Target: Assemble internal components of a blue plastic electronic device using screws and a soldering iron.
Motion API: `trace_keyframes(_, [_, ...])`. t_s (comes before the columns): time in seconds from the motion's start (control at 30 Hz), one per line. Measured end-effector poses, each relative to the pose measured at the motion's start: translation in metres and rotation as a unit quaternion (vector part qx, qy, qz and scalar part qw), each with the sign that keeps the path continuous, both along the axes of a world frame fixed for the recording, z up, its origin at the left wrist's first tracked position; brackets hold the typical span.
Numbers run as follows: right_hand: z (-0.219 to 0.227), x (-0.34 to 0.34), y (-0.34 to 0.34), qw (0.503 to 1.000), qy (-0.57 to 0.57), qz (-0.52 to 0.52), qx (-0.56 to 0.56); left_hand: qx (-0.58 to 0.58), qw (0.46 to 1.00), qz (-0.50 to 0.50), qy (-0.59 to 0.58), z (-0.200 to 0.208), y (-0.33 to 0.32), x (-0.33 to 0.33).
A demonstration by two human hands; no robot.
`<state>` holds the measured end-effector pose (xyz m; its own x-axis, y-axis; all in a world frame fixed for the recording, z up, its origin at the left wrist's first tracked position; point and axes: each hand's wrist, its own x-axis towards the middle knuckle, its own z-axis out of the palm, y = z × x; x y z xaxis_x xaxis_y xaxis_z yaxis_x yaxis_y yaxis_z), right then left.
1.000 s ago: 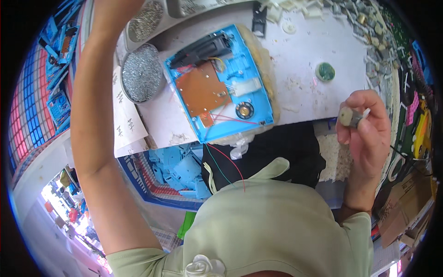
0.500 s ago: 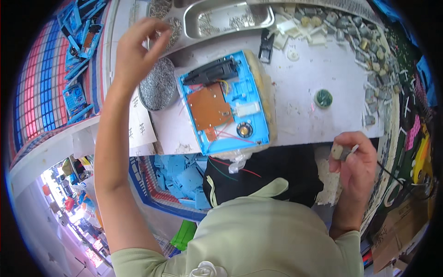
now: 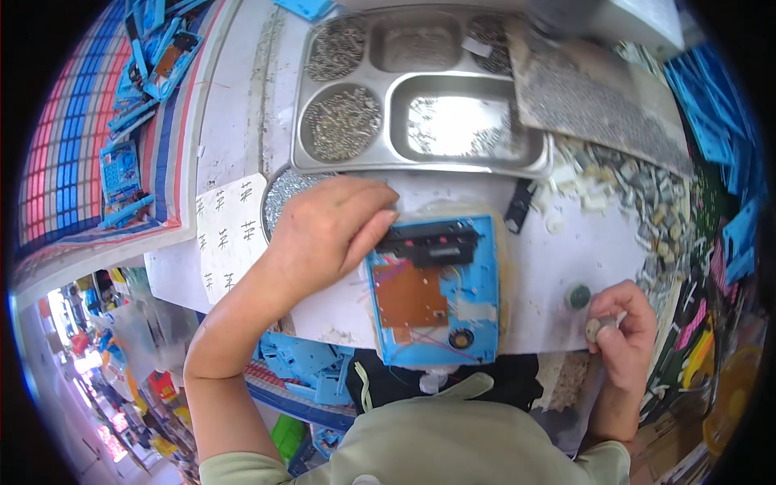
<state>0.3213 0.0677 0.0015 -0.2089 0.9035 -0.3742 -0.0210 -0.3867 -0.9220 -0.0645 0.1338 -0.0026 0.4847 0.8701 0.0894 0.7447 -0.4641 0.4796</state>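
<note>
A blue plastic housing (image 3: 480,284) lies open-side up on the table, with a brown circuit board (image 3: 408,297), a black mechanism block (image 3: 428,242), thin wires and a small round speaker (image 3: 461,339) in it. My left hand (image 3: 335,230) is at the upper left corner of the housing, beside the black block. Its thumb and fingers are closed; anything between the fingertips is too small to make out. Low on the right, at the table's front edge, my right hand (image 3: 622,331) grips a small grey motor (image 3: 600,325). A green round tub (image 3: 577,297) stands close by it.
Beyond the housing sits a metal compartment tray (image 3: 388,168) with small screws. A round dish (image 3: 283,194) of tiny metal parts is partly behind my left hand. Loose small motors (image 3: 651,194) pile up at the right. Handwritten paper (image 3: 230,234) lies left; blue housings fill a bag below.
My left hand has come from the screw compartment down to the black block in the housing. The view has shifted, showing more of the tray. My right hand still grips the small motor.
</note>
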Motion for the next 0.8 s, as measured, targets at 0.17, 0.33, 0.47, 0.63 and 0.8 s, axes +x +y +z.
trace_keyframes(0.17, [-0.006,-0.011,0.018,0.999,-0.044,0.009,0.019,-0.043,0.999,0.002,-0.025,0.000,-0.001,-0.019])
trace_keyframes(0.33, [-0.004,-0.012,0.036,0.997,-0.059,0.046,-0.012,-0.097,0.992,-0.081,-0.014,0.001,-0.001,-0.010])
trace_keyframes(0.47, [-0.005,-0.019,0.047,0.991,-0.106,0.077,0.039,-0.148,0.980,-0.097,-0.092,-0.013,0.000,0.002])
trace_keyframes(0.63, [-0.005,-0.038,0.091,0.903,-0.244,0.258,0.241,-0.147,0.979,-0.118,-0.073,-0.017,0.012,0.022])
trace_keyframes(0.8, [-0.016,-0.058,0.098,0.820,-0.286,0.360,0.340,-0.157,0.980,-0.104,-0.061,-0.014,0.012,0.028])
